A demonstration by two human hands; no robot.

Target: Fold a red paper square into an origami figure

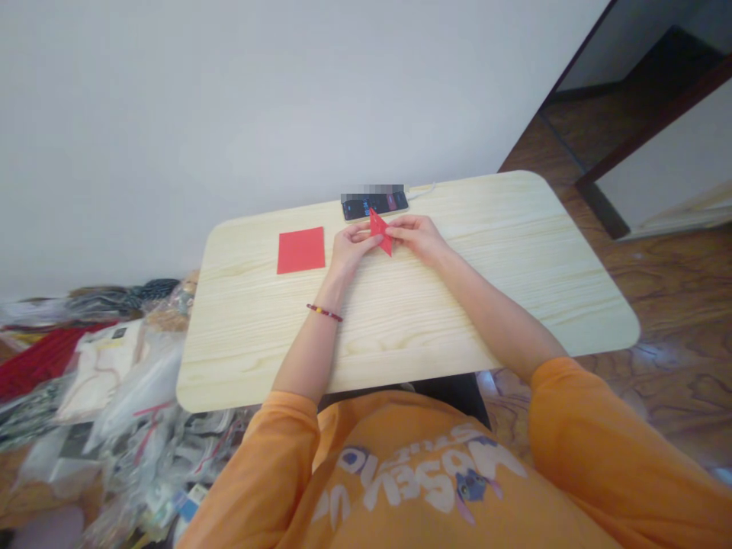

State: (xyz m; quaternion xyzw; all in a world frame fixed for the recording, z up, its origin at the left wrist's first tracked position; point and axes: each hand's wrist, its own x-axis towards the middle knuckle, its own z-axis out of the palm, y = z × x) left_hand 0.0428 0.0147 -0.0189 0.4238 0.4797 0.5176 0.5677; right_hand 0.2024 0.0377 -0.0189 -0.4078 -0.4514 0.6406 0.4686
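Between my two hands is a small piece of folded red paper (380,229), pointed at its top and bottom. My left hand (353,242) pinches its left side with thumb and fingers. From the other side, my right hand (418,235) grips its right edge, the thumb on the front. The paper is held just above the table, in front of a phone, and its finer folds are too small to make out. A flat stack or sheet of square red paper (300,250) lies on the table to the left of my left hand.
A phone (360,207) with a lit screen and a white cable (423,192) lies at the back of the pale wooden table (400,328), close to the wall. Plastic bags and clothes (126,381) are piled at the left. Wooden floor (680,305) shows at the right.
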